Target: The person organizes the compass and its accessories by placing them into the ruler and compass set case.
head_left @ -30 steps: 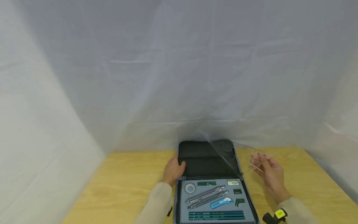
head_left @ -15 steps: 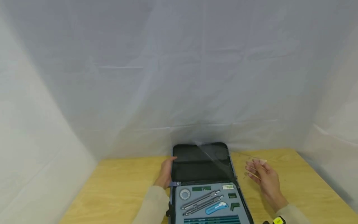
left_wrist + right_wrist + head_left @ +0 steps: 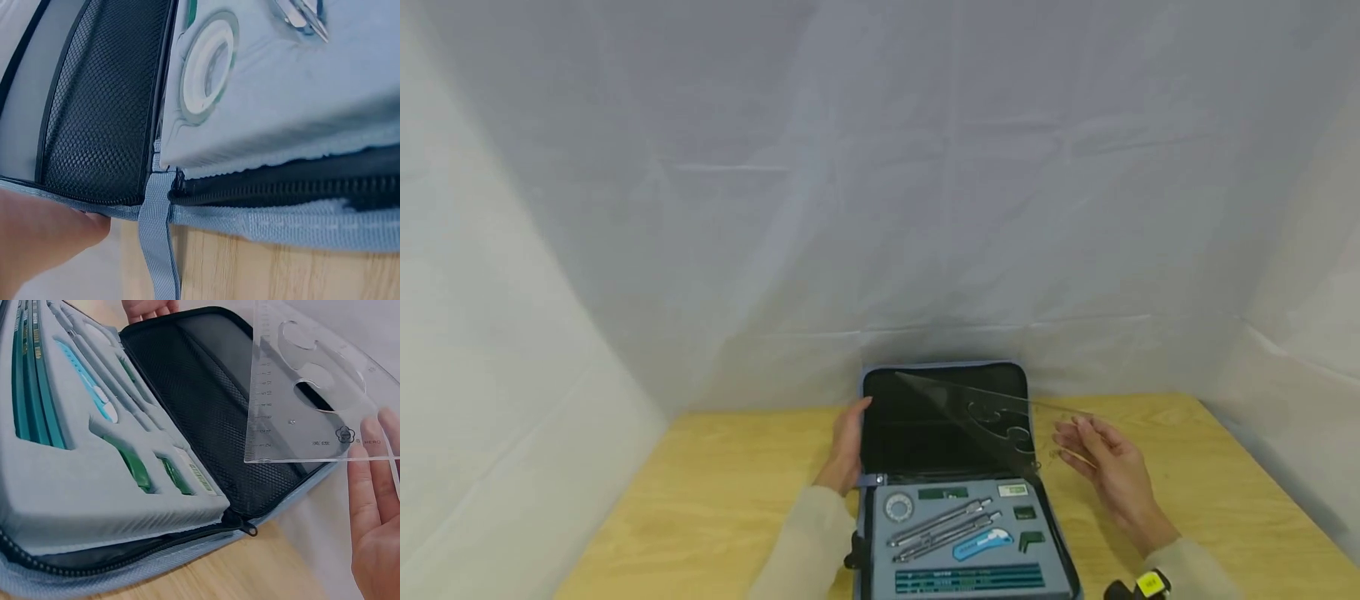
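Observation:
A clear plastic set square (image 3: 955,404) with curved cut-outs hangs in front of the raised lid of a zip case. My right hand (image 3: 1116,475) pinches its right end between thumb and fingers, off the case's right side. In the right wrist view, printed scales show on the set square (image 3: 275,419), and mesh pockets show through it. My left hand (image 3: 844,454) grips the left edge of the case lid (image 3: 910,442), thumb at the rim; its other fingers are mostly hidden behind. The open zip case (image 3: 287,231) lies on the table, a blue-grey strap at its hinge.
The case's grey foam tray (image 3: 887,537) holds a tape roll (image 3: 898,507), two metal compasses (image 3: 943,529), a blue cutter (image 3: 982,544), green pencils (image 3: 970,577), small green pieces and an eraser (image 3: 1012,490). White sheeting (image 3: 925,208) surrounds the wooden table (image 3: 722,492).
My left thumb has moved from the lid's inner face to its edge, and the lid stands a little higher. The set square has swung so that it lies more across the lid.

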{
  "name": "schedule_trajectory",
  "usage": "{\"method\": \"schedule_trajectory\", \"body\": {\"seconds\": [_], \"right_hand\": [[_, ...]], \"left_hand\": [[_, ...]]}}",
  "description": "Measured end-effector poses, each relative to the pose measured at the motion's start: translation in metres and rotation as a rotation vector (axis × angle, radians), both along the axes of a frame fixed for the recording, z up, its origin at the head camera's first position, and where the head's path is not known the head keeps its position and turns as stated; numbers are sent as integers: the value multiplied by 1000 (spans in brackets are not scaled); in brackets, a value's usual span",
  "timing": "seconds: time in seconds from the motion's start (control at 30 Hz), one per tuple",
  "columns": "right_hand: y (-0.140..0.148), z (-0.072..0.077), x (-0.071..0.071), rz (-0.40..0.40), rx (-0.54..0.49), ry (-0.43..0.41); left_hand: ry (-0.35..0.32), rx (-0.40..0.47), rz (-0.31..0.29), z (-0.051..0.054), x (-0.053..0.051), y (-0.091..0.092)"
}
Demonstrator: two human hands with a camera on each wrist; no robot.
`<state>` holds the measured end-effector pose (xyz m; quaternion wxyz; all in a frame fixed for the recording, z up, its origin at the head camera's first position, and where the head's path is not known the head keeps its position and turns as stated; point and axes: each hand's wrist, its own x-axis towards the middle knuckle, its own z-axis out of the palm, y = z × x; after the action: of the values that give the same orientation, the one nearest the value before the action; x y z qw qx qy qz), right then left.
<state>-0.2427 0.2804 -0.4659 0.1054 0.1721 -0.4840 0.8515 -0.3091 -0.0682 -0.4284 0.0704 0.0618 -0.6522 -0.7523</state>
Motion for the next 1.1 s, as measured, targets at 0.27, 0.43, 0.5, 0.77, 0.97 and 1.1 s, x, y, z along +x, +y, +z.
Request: {"method": "schedule_trajectory", "body": {"seconds": [0.27,0.43,0.5,0.77,0.97,1.1], "right_hand": [[8,-2,-6,-60,99,84],[18,-7,-13,-56,132,130],[23,-6,-15,-67,155,148],[26,31,5,-258,402,118],[30,57,4,-342,651,193],[28,75,-1,-389,850,216]], "left_hand": [[72,-6,33,5,2,1],[51,1,6,10,4,-1],[33,-1,6,13,3,-2],[109,-74,43,22,5,5],[126,-51,60,12,2,6],[114,-54,46,11,2,5]]}}
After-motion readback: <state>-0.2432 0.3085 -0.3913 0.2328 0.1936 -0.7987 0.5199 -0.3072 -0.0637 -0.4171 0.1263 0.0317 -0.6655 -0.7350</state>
